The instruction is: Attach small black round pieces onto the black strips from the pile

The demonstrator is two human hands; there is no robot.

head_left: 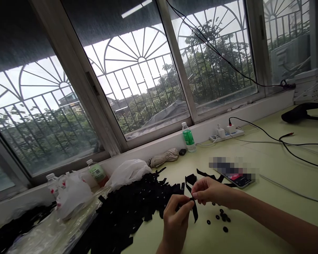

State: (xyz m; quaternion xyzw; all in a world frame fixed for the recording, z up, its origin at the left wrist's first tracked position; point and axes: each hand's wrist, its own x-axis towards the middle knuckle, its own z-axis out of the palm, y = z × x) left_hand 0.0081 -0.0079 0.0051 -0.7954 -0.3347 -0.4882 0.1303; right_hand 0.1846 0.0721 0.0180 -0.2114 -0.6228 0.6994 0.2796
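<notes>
My left hand pinches a black fabric strip between thumb and fingers, and one end of the strip hangs below the fingertips. Close against it, my right hand has its thumb and forefinger closed at the upper part of the same strip. Whatever small piece may sit between the fingertips is hidden. Several small black round discs lie on the table under my right forearm. To the left of my hands spreads a large heap of black strips, some with small shiny dots.
A phone lies beyond my right wrist. Along the window stand a water bottle, a power strip, a folded umbrella and white plastic bags. Black cables cross the yellow-green table at right.
</notes>
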